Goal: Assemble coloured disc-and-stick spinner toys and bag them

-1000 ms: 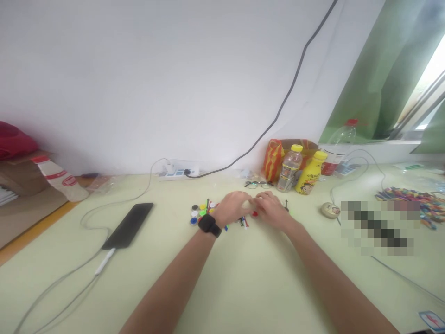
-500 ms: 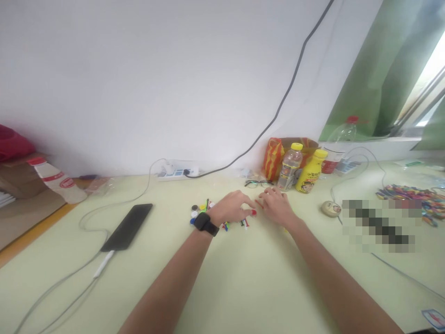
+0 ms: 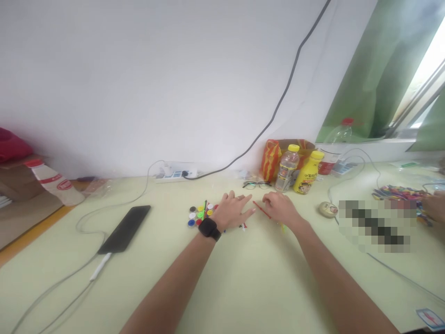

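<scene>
My left hand (image 3: 233,209), with a black watch on its wrist, lies flat on the pale green table (image 3: 243,278) with fingers stretched out. It rests beside a cluster of small coloured caps (image 3: 200,214) and over several small coloured sticks. My right hand (image 3: 281,208) is closed in a pinch on a thin red stick (image 3: 261,209), whose free end points toward the left hand's fingertips. A yellow-green stick pokes out under the right wrist.
A black phone (image 3: 124,228) with a white cable lies at left. A power strip (image 3: 174,173) sits by the wall. Glasses (image 3: 256,185), two yellow-capped bottles (image 3: 295,174) and an orange bag stand behind the hands. A heap of coloured pieces (image 3: 403,192) and another person's hand (image 3: 434,206) are at right.
The hands have come apart. My left hand opened flat on the table; my right hand now holds a red stick that was not seen before. The camera tilted slightly.
</scene>
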Motion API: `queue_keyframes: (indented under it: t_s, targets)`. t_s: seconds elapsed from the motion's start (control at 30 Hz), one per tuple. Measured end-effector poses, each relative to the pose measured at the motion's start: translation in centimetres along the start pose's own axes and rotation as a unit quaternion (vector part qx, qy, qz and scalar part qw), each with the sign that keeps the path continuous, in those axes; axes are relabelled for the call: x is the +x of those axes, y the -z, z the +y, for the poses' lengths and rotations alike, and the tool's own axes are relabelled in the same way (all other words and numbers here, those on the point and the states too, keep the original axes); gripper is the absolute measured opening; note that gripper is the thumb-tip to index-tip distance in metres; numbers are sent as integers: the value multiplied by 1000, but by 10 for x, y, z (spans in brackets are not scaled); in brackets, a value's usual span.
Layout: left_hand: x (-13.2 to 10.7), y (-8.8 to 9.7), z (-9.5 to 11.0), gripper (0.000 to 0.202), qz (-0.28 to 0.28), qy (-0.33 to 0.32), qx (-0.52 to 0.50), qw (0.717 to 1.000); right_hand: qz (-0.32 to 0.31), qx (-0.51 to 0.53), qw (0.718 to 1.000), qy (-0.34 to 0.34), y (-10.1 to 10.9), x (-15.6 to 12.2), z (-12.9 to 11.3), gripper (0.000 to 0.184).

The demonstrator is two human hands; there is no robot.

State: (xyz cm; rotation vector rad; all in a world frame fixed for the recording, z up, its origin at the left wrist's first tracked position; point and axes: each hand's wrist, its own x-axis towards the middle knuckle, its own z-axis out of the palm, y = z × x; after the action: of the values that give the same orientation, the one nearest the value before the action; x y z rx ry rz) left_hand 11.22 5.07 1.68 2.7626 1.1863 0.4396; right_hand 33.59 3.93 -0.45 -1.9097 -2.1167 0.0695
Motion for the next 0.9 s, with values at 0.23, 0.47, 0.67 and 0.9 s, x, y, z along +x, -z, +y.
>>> queue_keyframes:
  t_s: [0.23, 0.47, 0.67, 0.9]
  targets:
    - [2, 4, -2, 59, -26, -16, -18, 999, -50, 29, 998, 18, 0, -3, -7, 14]
    - [2, 24, -4, 58, -29, -23, -18, 999, -35, 8, 998, -45, 5, -1, -2, 12]
    - [2, 29, -17, 57, 4, -18, -38, 999, -77, 5, 991, -108, 27, -5, 24, 11]
    - [3, 24, -14, 42, 18, -34, -95, 995, -130, -12, 986, -104, 30, -11, 23, 11]
